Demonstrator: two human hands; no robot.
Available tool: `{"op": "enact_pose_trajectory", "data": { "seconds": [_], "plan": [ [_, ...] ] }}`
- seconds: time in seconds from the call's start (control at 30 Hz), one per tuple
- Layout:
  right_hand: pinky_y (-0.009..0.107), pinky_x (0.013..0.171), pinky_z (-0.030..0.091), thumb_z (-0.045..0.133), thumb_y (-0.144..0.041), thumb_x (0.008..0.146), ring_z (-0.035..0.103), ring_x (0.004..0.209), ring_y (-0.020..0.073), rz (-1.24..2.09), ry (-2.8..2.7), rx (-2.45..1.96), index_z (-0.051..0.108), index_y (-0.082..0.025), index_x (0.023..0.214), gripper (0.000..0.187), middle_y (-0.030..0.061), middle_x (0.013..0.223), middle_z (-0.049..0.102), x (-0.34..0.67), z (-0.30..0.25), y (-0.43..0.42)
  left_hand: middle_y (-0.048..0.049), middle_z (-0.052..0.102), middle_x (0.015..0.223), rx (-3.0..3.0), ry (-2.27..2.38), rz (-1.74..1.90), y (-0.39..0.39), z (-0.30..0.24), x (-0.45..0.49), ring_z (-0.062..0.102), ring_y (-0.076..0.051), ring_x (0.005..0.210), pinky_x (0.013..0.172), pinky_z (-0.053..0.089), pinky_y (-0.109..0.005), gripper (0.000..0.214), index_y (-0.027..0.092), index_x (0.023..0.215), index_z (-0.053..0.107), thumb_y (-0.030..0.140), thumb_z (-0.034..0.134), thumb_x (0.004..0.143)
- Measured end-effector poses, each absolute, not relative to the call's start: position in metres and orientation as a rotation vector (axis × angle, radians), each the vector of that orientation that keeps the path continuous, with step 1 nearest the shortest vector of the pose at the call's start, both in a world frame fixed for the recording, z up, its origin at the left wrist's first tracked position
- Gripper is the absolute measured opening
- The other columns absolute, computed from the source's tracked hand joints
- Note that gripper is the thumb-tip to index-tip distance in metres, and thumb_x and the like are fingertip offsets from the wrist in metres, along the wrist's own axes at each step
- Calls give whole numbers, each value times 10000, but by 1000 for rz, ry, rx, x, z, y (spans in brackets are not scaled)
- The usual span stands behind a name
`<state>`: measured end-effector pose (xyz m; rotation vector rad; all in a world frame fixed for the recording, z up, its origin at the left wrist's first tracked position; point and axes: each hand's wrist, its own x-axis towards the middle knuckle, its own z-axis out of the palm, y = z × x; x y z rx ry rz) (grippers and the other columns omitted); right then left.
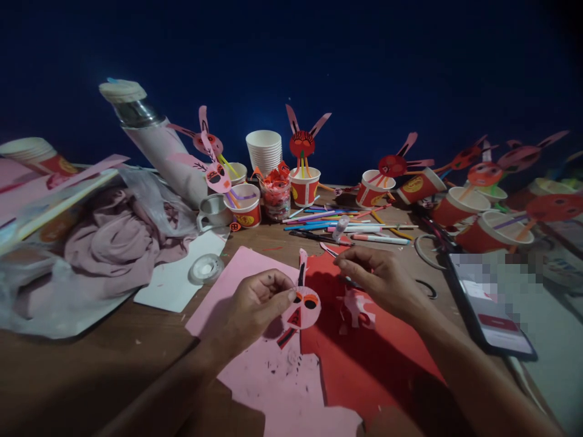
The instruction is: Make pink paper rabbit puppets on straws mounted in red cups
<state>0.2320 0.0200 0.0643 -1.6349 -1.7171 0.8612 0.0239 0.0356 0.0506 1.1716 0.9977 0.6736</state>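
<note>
My left hand (pixel 257 306) pinches the left edge of a round pink paper rabbit face (pixel 310 315). The face has black eyes with orange above them and a red triangle below. One pink ear with a black stripe (pixel 302 267) stands up from its top. Between thumb and fingers of my right hand (pixel 387 276) is a slim pink-and-black paper ear (pixel 327 249), its tip pointing up and left. Beneath my hands lie a pink paper sheet (pixel 255 267) and a red paper sheet (pixel 373 358). Cut pink scraps (pixel 357 309) rest on the red one.
Along the back stand paper cups with rabbit heads (pixel 305 185), a stack of white cups (pixel 264 150) and a jar of red scraps (pixel 277 197). Several pens (pixel 328 227) lie before them. Left are a flask (pixel 159 145), a tape roll (pixel 206 268) and cloth (pixel 109 237); right, a phone (pixel 492 309).
</note>
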Motion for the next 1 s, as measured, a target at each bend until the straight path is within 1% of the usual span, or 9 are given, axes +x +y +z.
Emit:
{"op": "enact_pose_trajectory", "data": {
  "seconds": [0.17, 0.27, 0.37, 0.47, 0.6, 0.77, 0.87, 0.93, 1.0],
  "plan": [
    [209, 493, 360, 504, -360, 783, 457, 538, 98, 1334, -1541, -1480, 601, -188, 735, 203, -26, 609, 527, 215, 64, 15, 20, 541, 600, 1178, 994, 634, 31, 53, 26, 479, -74, 475, 413, 370, -190, 116, 155, 677, 517, 244, 590, 683],
    [195, 428, 344, 513, -377, 772, 424, 478, 84, 1493, -1448, -1442, 596, -197, 745, 200, -29, 609, 524, 206, 65, 12, 25, 531, 585, 1191, 988, 624, 30, 54, 26, 465, -65, 437, 373, 352, -177, 114, 159, 673, 513, 247, 586, 679],
    [192, 424, 348, 534, -390, 754, 439, 490, 88, 1488, -1443, -1429, 583, -191, 701, 211, -17, 625, 545, 200, 64, 11, 33, 518, 564, 1210, 975, 606, 29, 52, 27, 452, -56, 399, 358, 350, -175, 108, 162, 668, 505, 243, 575, 680],
    [196, 433, 355, 519, -376, 765, 455, 485, 92, 1461, -1430, -1439, 535, -192, 641, 223, -19, 587, 551, 198, 61, 10, 56, 470, 510, 1194, 968, 553, 27, 50, 28, 403, -44, 341, 335, 326, -178, 123, 166, 674, 495, 265, 565, 690],
    [202, 427, 346, 509, -357, 765, 426, 434, 82, 1494, -1318, -1437, 483, -196, 617, 220, -38, 544, 533, 196, 57, 11, 51, 470, 517, 1226, 959, 569, 26, 48, 28, 409, -51, 362, 353, 339, -189, 120, 167, 683, 499, 271, 554, 707],
    [194, 434, 284, 525, -385, 743, 351, 441, 66, 1349, -1276, -1473, 454, -184, 586, 265, -68, 500, 402, 202, 55, 18, -1, 542, 629, 1407, 991, 701, 30, 48, 26, 509, -95, 569, 510, 424, -219, 85, 151, 646, 538, 211, 571, 696],
    [196, 443, 272, 486, -414, 761, 342, 458, 67, 1194, -1401, -1536, 466, -178, 607, 282, -64, 517, 399, 216, 48, 28, 16, 532, 606, 1332, 979, 681, 32, 47, 23, 485, -76, 500, 446, 400, -196, 94, 156, 660, 527, 228, 573, 699],
    [200, 437, 264, 439, -419, 786, 358, 458, 76, 977, -1547, -1683, 499, -177, 645, 286, -56, 517, 412, 227, 41, 36, 31, 520, 590, 1241, 988, 656, 34, 47, 21, 450, -56, 427, 375, 357, -176, 108, 163, 682, 513, 253, 565, 710],
    [211, 451, 263, 449, -390, 781, 396, 484, 91, 750, -1666, -1813, 544, -171, 663, 267, -34, 542, 463, 237, 34, 42, 36, 523, 595, 1162, 1005, 646, 35, 46, 19, 437, -46, 390, 341, 330, -163, 120, 168, 707, 506, 274, 562, 718]
  ]
}}
